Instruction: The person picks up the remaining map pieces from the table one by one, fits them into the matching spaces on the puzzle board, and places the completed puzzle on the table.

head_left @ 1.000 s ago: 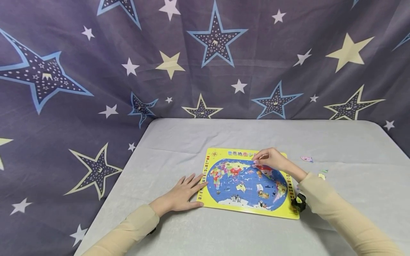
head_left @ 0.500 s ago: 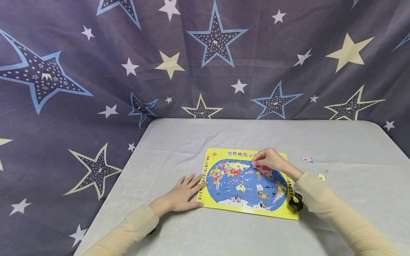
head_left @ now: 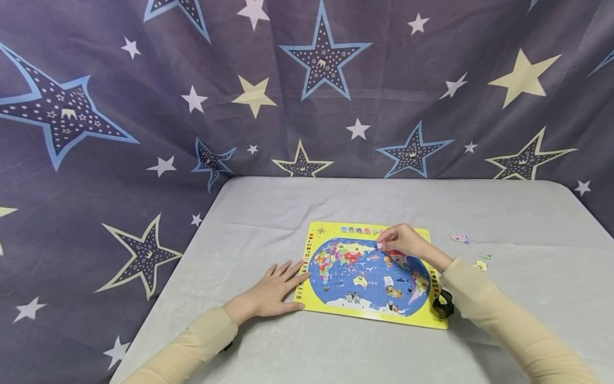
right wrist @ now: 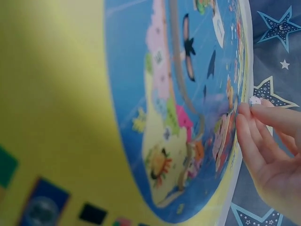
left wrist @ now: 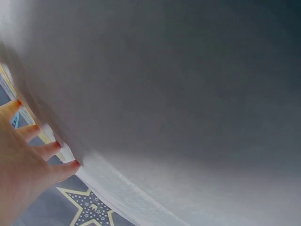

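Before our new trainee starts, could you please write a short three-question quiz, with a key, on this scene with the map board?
1. Which hand pinches a small piece over the map board?

2. True or false: the loose pieces on the table lie off the board, on the person's right side.

3. How does the left hand lie?
a) flat on the board's middle
b) spread at the board's left edge
c) gripping the board's right edge

Key: 1. The right hand. 2. True. 3. b.
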`<state>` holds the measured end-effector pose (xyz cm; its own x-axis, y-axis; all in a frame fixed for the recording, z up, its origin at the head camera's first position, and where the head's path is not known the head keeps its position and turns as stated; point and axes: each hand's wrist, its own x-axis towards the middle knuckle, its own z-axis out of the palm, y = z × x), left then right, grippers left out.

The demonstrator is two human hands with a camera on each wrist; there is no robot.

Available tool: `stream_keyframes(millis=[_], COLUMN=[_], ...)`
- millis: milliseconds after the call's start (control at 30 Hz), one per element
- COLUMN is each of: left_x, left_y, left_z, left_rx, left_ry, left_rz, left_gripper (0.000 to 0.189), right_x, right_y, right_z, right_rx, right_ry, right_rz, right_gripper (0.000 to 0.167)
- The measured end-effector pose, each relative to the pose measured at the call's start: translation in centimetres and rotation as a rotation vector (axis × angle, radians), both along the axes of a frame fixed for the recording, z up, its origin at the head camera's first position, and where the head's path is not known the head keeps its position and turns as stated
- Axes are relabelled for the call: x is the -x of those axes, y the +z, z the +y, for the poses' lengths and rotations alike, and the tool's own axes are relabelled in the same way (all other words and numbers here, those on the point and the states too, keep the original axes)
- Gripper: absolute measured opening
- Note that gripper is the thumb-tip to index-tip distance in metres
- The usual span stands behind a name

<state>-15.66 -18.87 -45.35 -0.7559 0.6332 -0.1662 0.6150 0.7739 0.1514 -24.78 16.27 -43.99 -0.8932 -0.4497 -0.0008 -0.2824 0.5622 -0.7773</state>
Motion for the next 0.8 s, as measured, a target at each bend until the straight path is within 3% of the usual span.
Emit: stream_keyframes(millis=[800], left_x=[0.11], left_y=[-0.09], left_z=[0.04], left_rx=[0.003], left_ry=[0.001], left_rz=[0.0], left_gripper=[0.072], right_x=[0.05], right_y=[0.05], right_z=[0.0], right_rx=[-0.019], right_ry=[0.078], right_rz=[-0.013], right_gripper=[0.017])
